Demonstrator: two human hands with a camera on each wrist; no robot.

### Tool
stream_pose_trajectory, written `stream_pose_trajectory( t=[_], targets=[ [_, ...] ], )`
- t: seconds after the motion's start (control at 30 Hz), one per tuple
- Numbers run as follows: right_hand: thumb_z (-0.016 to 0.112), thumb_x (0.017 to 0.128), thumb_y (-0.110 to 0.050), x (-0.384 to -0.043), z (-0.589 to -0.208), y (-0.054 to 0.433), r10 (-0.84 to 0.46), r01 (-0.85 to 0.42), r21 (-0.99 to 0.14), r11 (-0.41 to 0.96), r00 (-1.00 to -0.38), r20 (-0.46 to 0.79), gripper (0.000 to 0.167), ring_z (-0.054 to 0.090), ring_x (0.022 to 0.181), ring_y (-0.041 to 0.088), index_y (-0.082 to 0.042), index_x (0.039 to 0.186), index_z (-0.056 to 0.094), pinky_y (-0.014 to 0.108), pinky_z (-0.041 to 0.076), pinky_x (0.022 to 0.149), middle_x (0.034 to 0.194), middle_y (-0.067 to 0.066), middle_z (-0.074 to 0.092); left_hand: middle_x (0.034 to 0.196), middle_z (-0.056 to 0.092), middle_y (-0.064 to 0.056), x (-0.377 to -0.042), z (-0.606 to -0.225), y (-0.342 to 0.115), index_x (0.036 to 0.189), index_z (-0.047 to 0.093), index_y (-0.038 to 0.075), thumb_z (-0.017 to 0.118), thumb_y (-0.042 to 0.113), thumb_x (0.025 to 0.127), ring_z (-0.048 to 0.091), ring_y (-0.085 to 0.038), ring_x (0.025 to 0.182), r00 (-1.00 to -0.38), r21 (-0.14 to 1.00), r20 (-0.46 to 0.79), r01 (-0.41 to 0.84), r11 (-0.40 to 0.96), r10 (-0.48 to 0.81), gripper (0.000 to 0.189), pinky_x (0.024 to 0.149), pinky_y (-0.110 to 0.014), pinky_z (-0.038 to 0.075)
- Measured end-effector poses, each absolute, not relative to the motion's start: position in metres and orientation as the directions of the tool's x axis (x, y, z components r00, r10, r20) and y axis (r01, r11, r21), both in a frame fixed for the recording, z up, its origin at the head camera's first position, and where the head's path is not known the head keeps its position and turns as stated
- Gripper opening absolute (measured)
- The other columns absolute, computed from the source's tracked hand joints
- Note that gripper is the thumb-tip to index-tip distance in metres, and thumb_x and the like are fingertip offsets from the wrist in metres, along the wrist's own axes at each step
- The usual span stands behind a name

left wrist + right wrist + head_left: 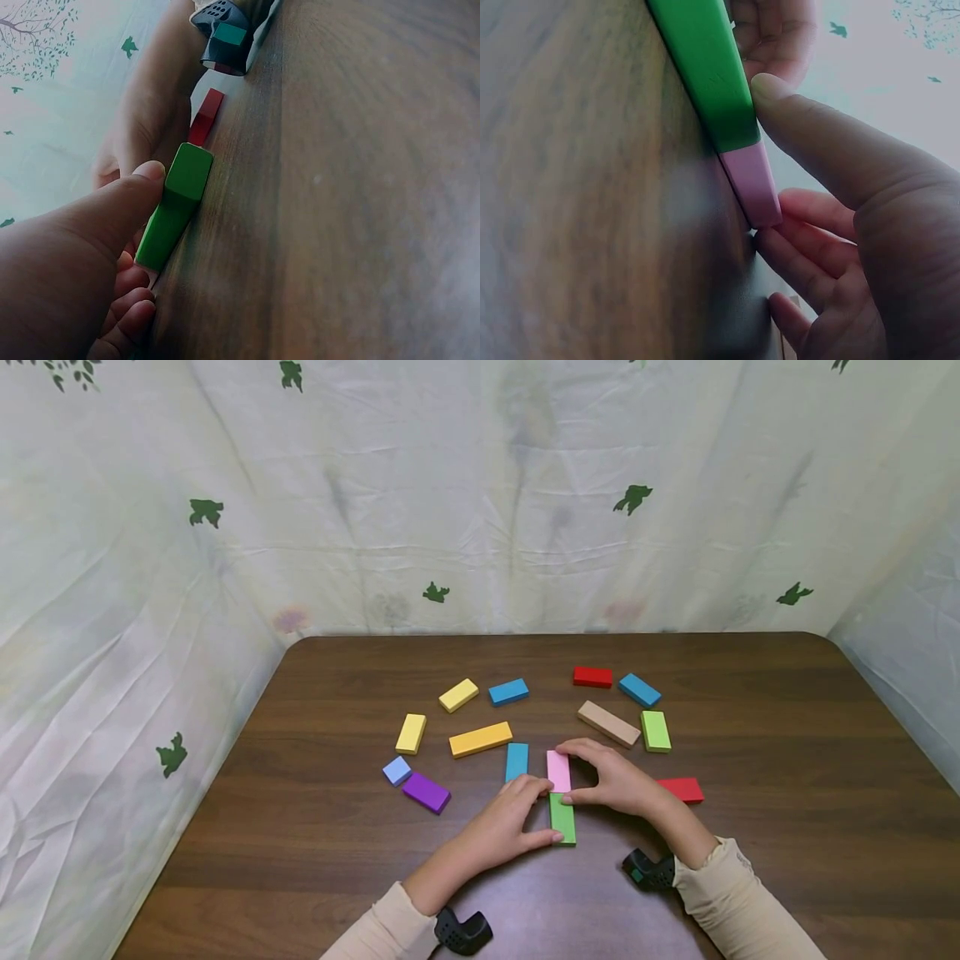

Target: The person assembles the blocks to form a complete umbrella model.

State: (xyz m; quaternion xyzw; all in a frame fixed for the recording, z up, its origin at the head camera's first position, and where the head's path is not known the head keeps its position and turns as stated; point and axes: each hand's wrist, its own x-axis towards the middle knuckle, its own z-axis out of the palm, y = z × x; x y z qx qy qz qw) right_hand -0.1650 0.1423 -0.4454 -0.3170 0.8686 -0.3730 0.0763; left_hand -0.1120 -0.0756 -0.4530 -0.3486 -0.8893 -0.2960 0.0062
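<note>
A green block (562, 820) and a pink block (558, 770) lie flat on the table, end to end and touching. My left hand (501, 827) holds the green block from the left, thumb by its near end and fingertips close to the joint. From the right, my right hand (617, 781) spans the pink block, its fingers at the far end and its thumb on the green block beside the joint. In the right wrist view the thumb (776, 90) touches the green block, with fingers around the pink end. A blue block (517, 762) lies just left of the pink one.
Around the hands on the brown table (300, 827) lie an orange block (481, 740), a purple block (427, 793), a beige block (608, 723), a red block (682, 790) by the right forearm, and several others. A white patterned cloth (480, 510) hangs behind.
</note>
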Motion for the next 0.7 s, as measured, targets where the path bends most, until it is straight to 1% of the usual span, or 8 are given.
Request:
stream_pose_trajectory(
  t=[0.37, 0.57, 0.7],
  targets=[
    [0.071, 0.074, -0.042, -0.162, -0.445, 0.141, -0.625, -0.512, -0.686, 0.517, -0.774, 0.106, 0.066, 0.041, 0.117, 0.021, -0.009, 0.126, 0.049, 0.043, 0.033, 0.096, 0.126, 0.004, 0.047, 0.114, 0.048, -0.003, -0.111, -0.453, -0.076, 0.125, 0.046, 0.006, 0.063, 0.045, 0.080, 0.044, -0.014, 0.105, -0.753, 0.512, 0.209, 0.628, 0.586, 0.624, 0.062, 0.089, -0.027, 0.038],
    [0.067, 0.077, -0.043, -0.154, -0.443, 0.143, -0.625, -0.521, -0.672, 0.526, -0.773, 0.109, 0.067, 0.039, 0.120, 0.027, -0.008, 0.130, 0.047, 0.047, 0.033, 0.095, 0.133, 0.010, 0.041, 0.114, 0.048, -0.003, -0.111, -0.452, -0.075, 0.125, 0.046, 0.005, 0.062, 0.045, 0.081, 0.044, -0.014, 0.106, -0.752, 0.509, 0.202, 0.628, 0.589, 0.627, 0.062, 0.089, -0.027, 0.038],
    [0.065, 0.077, -0.047, -0.149, -0.442, 0.143, -0.617, -0.491, -0.672, 0.554, -0.784, 0.065, 0.072, 0.033, 0.125, 0.027, -0.011, 0.135, 0.042, 0.048, 0.031, 0.096, 0.139, 0.009, 0.035, 0.113, 0.049, -0.003, -0.111, -0.451, -0.075, 0.125, 0.047, 0.004, 0.063, 0.045, 0.080, 0.045, -0.014, 0.105, -0.755, 0.507, 0.200, 0.625, 0.593, 0.625, 0.062, 0.089, -0.026, 0.038]
  ],
)
